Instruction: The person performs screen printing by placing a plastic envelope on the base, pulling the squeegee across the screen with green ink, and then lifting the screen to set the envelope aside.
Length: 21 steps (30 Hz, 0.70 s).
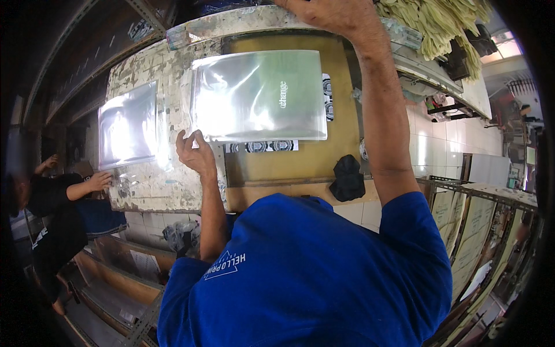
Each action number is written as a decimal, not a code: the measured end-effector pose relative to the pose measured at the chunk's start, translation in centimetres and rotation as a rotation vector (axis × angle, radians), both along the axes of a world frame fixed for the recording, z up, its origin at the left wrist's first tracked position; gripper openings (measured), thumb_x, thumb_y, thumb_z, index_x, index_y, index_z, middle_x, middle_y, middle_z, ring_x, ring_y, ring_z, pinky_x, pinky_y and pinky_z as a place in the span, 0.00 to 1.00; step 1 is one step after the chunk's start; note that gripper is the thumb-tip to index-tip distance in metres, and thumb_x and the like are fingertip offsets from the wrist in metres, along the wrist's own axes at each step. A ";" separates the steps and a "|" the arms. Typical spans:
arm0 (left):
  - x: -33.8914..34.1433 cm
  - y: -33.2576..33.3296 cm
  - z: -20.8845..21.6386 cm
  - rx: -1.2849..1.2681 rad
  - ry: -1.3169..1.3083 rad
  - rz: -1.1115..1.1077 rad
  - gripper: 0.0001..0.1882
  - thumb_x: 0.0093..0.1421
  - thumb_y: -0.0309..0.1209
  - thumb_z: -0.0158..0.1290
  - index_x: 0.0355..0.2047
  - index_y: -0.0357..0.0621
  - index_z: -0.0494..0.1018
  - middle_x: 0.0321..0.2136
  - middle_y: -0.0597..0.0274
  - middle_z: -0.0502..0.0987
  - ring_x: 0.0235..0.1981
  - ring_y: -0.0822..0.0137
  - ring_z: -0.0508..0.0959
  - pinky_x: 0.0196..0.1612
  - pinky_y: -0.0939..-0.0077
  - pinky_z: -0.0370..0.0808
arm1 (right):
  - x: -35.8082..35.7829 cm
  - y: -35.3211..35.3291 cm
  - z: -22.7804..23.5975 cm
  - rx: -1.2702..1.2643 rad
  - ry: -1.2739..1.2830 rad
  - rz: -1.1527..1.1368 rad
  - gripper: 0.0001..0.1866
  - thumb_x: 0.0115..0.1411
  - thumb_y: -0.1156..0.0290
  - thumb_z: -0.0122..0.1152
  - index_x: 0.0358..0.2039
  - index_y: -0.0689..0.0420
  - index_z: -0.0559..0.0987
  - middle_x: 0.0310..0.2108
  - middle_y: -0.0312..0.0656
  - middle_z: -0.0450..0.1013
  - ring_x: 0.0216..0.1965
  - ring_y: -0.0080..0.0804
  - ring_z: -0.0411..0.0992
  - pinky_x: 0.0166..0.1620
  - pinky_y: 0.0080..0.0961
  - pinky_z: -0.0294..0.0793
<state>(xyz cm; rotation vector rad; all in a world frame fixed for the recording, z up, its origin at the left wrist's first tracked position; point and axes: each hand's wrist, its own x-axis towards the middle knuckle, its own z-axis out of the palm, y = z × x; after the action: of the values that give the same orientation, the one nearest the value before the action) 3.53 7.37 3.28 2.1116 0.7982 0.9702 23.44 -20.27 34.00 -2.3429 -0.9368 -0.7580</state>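
Observation:
A stack of clear, shiny plastic bags [231, 92] with a green area and white lettering lies on a yellowish screen-printing frame [277, 168]. At its near left corner, my left hand [198, 155] is closed, thumb and fingers pinching the edge of the plastic. Past the far side of the stack, my right hand [332, 14] stretches to the top of the view, over a worn, paint-marked bar [248, 22]. Its fingertips are cut off there, so their grip is hidden. Sheets with black round patterns [266, 146] stick out from beneath the bags.
On the worn table to the left lies another stack of clear plastic [128, 124]. A person in black [58, 196] rests a hand at that table's edge. A black cloth bundle [347, 178] sits at the frame's near right. Pale yellow strips [433, 23] hang at the far right.

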 end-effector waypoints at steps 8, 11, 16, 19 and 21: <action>-0.2 1.9 -2.3 -0.057 -0.032 0.012 0.16 0.59 0.32 0.60 0.38 0.26 0.81 0.50 0.49 0.76 0.46 0.55 0.77 0.48 0.63 0.75 | -0.1 0.0 0.2 0.002 0.031 0.001 0.20 0.50 0.57 0.69 0.31 0.65 0.84 0.32 0.55 0.80 0.37 0.51 0.78 0.44 0.40 0.76; -0.1 2.0 -0.9 -0.064 -0.094 -0.016 0.16 0.61 0.32 0.59 0.39 0.26 0.81 0.50 0.50 0.76 0.46 0.57 0.77 0.48 0.65 0.75 | -0.1 0.0 0.1 0.015 0.048 0.001 0.20 0.50 0.58 0.69 0.31 0.65 0.84 0.32 0.54 0.80 0.37 0.50 0.78 0.44 0.39 0.76; 0.2 3.8 2.8 -0.198 -0.144 0.086 0.14 0.62 0.30 0.59 0.39 0.27 0.81 0.51 0.51 0.76 0.45 0.60 0.77 0.46 0.69 0.75 | -0.2 0.2 0.2 0.030 0.022 0.001 0.19 0.50 0.58 0.69 0.31 0.64 0.84 0.31 0.53 0.80 0.36 0.49 0.79 0.42 0.38 0.76; -0.4 7.5 3.0 -0.263 -0.279 0.150 0.15 0.62 0.28 0.59 0.43 0.24 0.79 0.52 0.50 0.76 0.46 0.61 0.77 0.48 0.70 0.76 | -0.3 0.2 0.4 0.018 0.027 0.008 0.19 0.49 0.58 0.70 0.30 0.64 0.84 0.30 0.52 0.80 0.35 0.48 0.79 0.42 0.38 0.76; -1.0 9.8 3.5 -0.291 -0.321 0.211 0.18 0.63 0.26 0.59 0.47 0.21 0.75 0.49 0.46 0.78 0.46 0.59 0.78 0.51 0.69 0.76 | -0.3 0.2 0.3 0.029 0.036 -0.002 0.18 0.48 0.59 0.70 0.30 0.63 0.84 0.29 0.52 0.80 0.34 0.48 0.79 0.41 0.37 0.77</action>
<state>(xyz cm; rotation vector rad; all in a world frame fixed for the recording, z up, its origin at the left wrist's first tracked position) 2.54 17.20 6.78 1.5971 0.9442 1.1872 23.10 -20.05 34.29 -2.3250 -0.9029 -0.7228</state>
